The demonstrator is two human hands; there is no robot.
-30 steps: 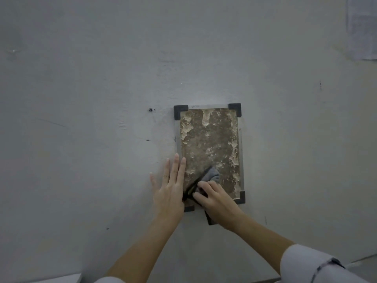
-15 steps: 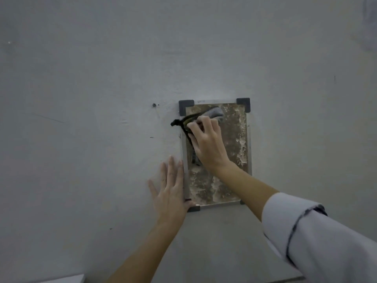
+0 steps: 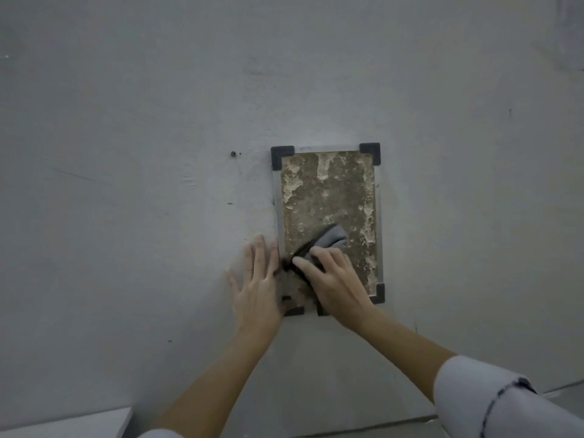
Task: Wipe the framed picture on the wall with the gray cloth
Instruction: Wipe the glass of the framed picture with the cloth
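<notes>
A framed picture (image 3: 328,197) with a mottled brown surface, a thin silver edge and dark corner brackets hangs on the grey wall. My right hand (image 3: 335,286) presses the gray cloth (image 3: 331,240) against the lower part of the picture, fingers curled over the bunched fabric. A fold of the cloth sticks up above my fingers. My left hand (image 3: 257,286) lies flat with straight fingers on the wall, along the frame's lower left edge. The lower left bracket is mostly hidden by my hands.
The grey wall (image 3: 158,153) surrounds the frame, with a small screw (image 3: 233,153) to its upper left. A pale ledge (image 3: 63,422) shows at the bottom left. A sheet of paper (image 3: 572,33) hangs at the top right.
My right hand has swept the cloth from the picture's top left corner down to its lower part. My left hand has stayed against the frame's lower left edge.
</notes>
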